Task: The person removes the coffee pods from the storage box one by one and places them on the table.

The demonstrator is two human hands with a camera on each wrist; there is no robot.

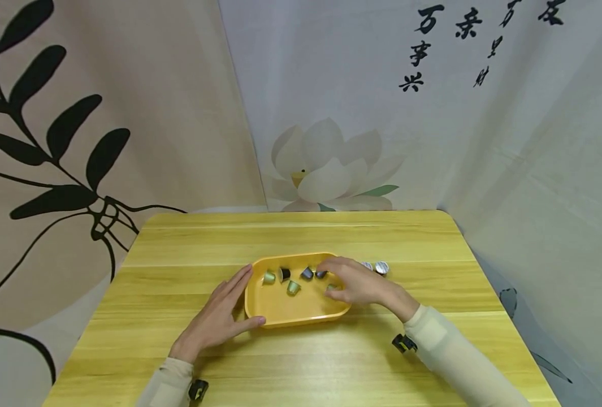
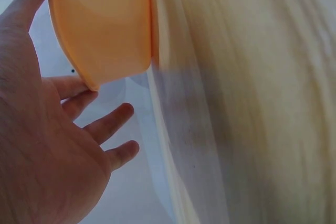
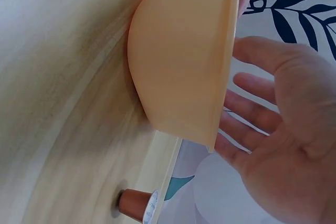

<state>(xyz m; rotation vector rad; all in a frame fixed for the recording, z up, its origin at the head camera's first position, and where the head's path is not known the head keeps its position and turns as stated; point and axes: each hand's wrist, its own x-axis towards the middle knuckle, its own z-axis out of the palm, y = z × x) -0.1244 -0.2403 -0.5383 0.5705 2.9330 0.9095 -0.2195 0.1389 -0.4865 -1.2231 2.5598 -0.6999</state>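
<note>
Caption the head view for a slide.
Left grip rests against a yellow tray of small capsules while the right grip reaches over its right end, on a wood-grain table.

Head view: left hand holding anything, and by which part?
The left hand grips the yellow tray by its left-end rim, fingers at the far corner, thumb at the near one.
</note>
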